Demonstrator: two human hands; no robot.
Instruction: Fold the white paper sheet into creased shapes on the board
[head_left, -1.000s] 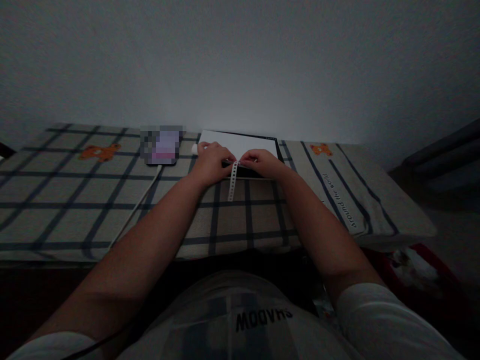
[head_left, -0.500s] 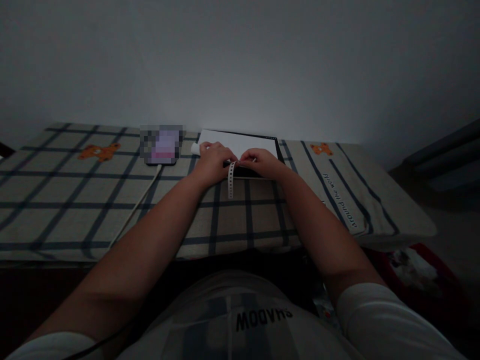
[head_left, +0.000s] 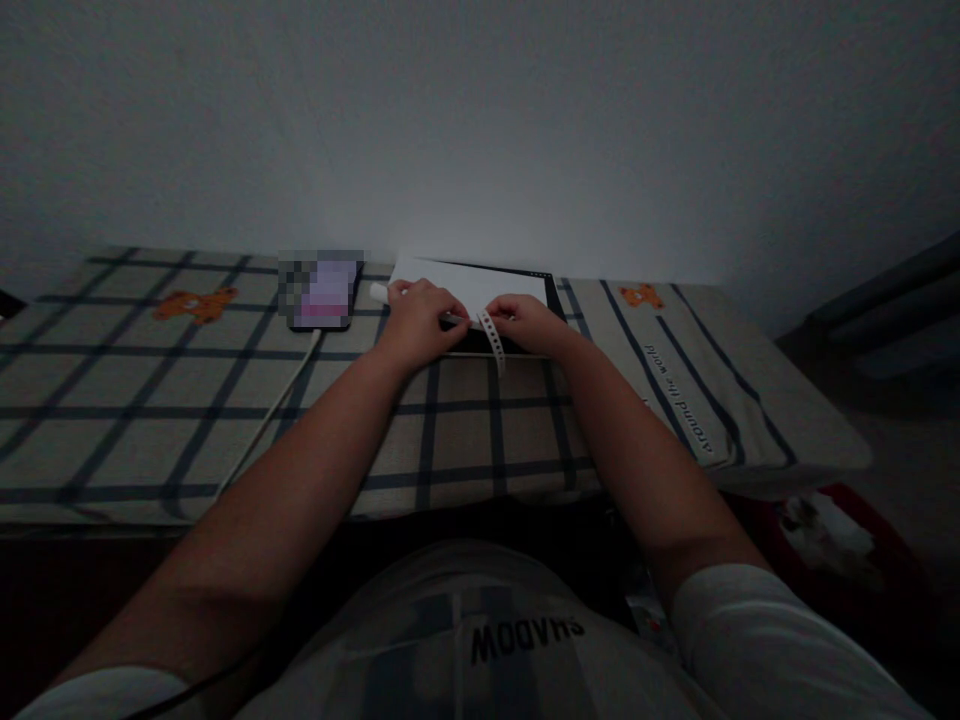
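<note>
Strip, punched: one narrow white strip with a row of dark holes (head_left: 493,342), likely paper; its upper end is between the two hands, at the right fingertips, and its loose length curls towards the near side.
Sheet: one smooth white rectangular sheet of paper (head_left: 469,284), flat on a thin black board or pad (head_left: 553,292), at the far side, centre.
Hand, right: the right hand (head_left: 527,322), thumb and fingertips pinched together with, as we judge it, the strip's upper end between them.
Hand, left: the left hand (head_left: 425,322), fingers bent over the sheet's near edge, thumb close to forefinger; whether paper lies between them we cannot tell.
Roll or tube: one white rounded end (head_left: 379,293) just left of the left hand; its kind we cannot make out.
Cloth: one pale fabric tablecloth with dark check lines (head_left: 465,440) under everything.
Phone: one dark rectangular phone (head_left: 341,288) at the far left, on a thin white cable (head_left: 277,405).
Risk, tear: a sideways pull could rip strip or sheet, holes being weak points.
Risk, slip: we think a light left hold could let the sheet skid.
Risk, sight: dim light could hide a misplaced pinch.
</note>
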